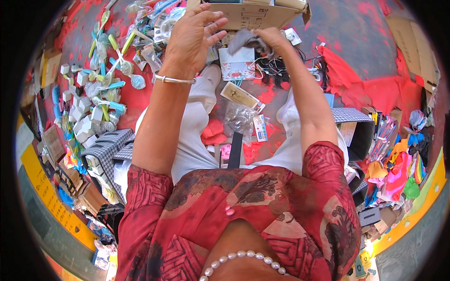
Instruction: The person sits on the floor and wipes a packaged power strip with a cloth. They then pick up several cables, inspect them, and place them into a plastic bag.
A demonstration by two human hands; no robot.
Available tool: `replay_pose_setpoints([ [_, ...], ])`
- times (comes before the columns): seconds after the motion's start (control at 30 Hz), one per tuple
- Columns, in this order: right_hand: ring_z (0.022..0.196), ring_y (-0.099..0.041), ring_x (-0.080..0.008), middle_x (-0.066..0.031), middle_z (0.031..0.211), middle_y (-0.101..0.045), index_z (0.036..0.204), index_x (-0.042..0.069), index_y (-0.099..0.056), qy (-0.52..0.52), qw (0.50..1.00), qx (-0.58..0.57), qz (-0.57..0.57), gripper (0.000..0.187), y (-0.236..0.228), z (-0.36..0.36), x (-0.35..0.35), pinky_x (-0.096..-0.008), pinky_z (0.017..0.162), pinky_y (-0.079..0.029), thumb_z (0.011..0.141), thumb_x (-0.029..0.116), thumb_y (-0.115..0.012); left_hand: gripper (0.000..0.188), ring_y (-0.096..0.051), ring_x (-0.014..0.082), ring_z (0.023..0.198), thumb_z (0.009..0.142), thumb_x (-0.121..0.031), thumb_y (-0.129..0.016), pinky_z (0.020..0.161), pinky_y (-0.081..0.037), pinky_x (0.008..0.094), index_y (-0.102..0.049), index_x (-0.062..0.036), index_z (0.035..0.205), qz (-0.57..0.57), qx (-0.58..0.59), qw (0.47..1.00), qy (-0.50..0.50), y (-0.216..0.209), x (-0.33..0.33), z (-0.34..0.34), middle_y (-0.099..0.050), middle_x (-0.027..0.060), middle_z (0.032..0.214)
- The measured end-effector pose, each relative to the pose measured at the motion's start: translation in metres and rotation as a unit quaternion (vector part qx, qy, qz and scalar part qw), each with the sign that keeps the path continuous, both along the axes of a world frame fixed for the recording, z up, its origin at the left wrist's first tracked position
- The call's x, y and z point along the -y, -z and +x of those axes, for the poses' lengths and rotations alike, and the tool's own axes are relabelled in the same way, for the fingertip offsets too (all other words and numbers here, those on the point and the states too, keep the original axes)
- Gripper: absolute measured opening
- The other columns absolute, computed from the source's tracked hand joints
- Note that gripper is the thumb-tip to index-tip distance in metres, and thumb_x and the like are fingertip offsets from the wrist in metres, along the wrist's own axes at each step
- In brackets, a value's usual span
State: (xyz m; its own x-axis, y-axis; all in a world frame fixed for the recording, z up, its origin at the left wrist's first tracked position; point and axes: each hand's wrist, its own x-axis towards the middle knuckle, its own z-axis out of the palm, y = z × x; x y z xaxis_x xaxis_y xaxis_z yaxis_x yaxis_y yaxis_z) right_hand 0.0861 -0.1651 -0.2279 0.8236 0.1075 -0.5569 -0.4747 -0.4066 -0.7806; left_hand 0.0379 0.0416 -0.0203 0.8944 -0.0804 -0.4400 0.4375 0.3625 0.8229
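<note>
My left hand (194,37) is raised at the upper middle, palm turned inward and fingers apart, holding nothing. A thin bangle circles that wrist. My right hand (274,40) is closed on a crumpled grey cloth (244,41), which looks slightly smeared. The cloth hangs just in front of an open cardboard box (229,16) with things in it. Below the cloth stands a white paper bag (237,65) with a red pattern. A tangle of black cables (276,69) lies under my right forearm.
Several brushes with green and blue handles (115,51) and small white boxes (84,107) cover the left floor. Between my legs lie a flat packaged item (240,95) and a clear plastic bag (239,119). Checked bins (354,133) and colourful balloon-like pieces (398,173) are at right.
</note>
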Motion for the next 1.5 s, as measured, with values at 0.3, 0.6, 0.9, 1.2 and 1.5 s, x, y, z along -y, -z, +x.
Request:
replay_pose_setpoints([
  [0.3, 0.101, -0.058, -0.0322, -0.0198, 0.120, -0.052, 0.126, 0.005, -0.041, -0.281, 0.898, 0.106, -0.321, 0.057, 0.068, -0.039, -0.058, -0.0403, 0.086, -0.046, 0.072, 0.017, -0.056, 0.048, -0.056, 0.0246, 0.099, 0.082, -0.008, -0.054, 0.083, -0.047, 0.0324, -0.035, 0.0035, 0.125, 0.015, -0.019, 0.999, -0.037, -0.006, 0.006, -0.009, -0.051, 0.0171, 0.112],
  [0.6, 0.091, -0.062, -0.0306, -0.0166, 0.100, -0.063, 0.093, 0.003, -0.065, -0.279, 0.892, 0.044, -0.353, 0.026, 0.074, -0.064, -0.032, -0.0425, 0.079, -0.048, 0.076, 0.019, -0.054, 0.039, -0.056, 0.0217, 0.099, 0.083, -0.009, -0.051, 0.082, -0.047, 0.0299, -0.043, 0.0036, 0.119, 0.009, -0.017, 1.000, -0.008, -0.010, 0.006, -0.011, -0.053, 0.0152, 0.111],
  [0.9, 0.079, -0.060, -0.0219, -0.0115, 0.087, -0.065, 0.091, -0.001, -0.065, -0.124, 0.989, 0.024, -0.077, 0.032, -0.022, -0.015, 0.066, -0.0343, 0.071, -0.045, 0.075, 0.026, -0.066, 0.030, -0.058, 0.0191, 0.091, 0.082, -0.007, -0.050, 0.076, -0.048, 0.0286, -0.047, 0.0009, 0.111, -0.013, -0.009, 0.998, -0.063, -0.017, 0.003, -0.010, -0.056, 0.0117, 0.106],
  [1.2, 0.072, -0.060, -0.0165, -0.0101, 0.091, -0.063, 0.104, 0.003, -0.061, 0.056, 0.992, -0.022, 0.112, 0.025, -0.092, -0.032, 0.087, -0.0283, 0.062, -0.049, 0.087, 0.017, -0.048, 0.053, -0.048, 0.0137, 0.072, 0.058, 0.001, -0.065, 0.065, -0.042, 0.0248, -0.051, 0.0003, 0.109, 0.112, 0.049, 0.974, -0.189, 0.007, -0.005, -0.002, -0.047, 0.0017, 0.082],
  [1.5, 0.070, -0.063, -0.0250, -0.0154, 0.093, -0.061, 0.113, -0.002, -0.050, 0.276, 0.849, -0.112, 0.437, 0.032, -0.186, -0.098, 0.046, -0.0336, 0.052, -0.053, 0.089, 0.018, -0.045, 0.039, -0.060, 0.0223, 0.078, 0.068, -0.022, -0.073, 0.068, -0.049, 0.0317, -0.057, 0.0021, 0.094, 0.074, 0.100, 0.989, 0.080, 0.019, 0.001, -0.005, -0.061, 0.0129, 0.085],
])
